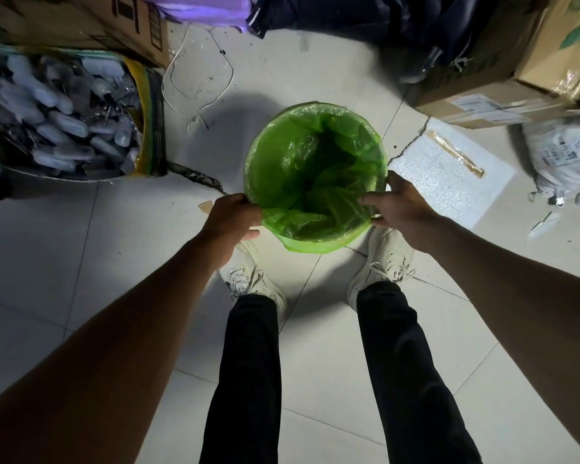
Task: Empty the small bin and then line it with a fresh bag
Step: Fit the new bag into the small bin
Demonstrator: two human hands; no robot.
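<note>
A small round bin stands on the tiled floor just ahead of my feet, wrapped in a translucent green bag (302,162) that lines its inside and folds over its rim (315,244). Nothing shows inside the bag but its own crumpled folds. My left hand (233,217) pinches the bag's edge at the near-left of the rim. My right hand (397,205) grips the bag over the rim at the near-right, fingers curled on the plastic. The bin's own wall is hidden under the bag.
A sack of clear plastic bottles (64,112) sits at the left. Cardboard boxes (489,95) stand at the back right, with a white foam sheet (449,175) beside the bin. A loose wire (198,78) lies behind. My shoes (252,279) stand close to the bin.
</note>
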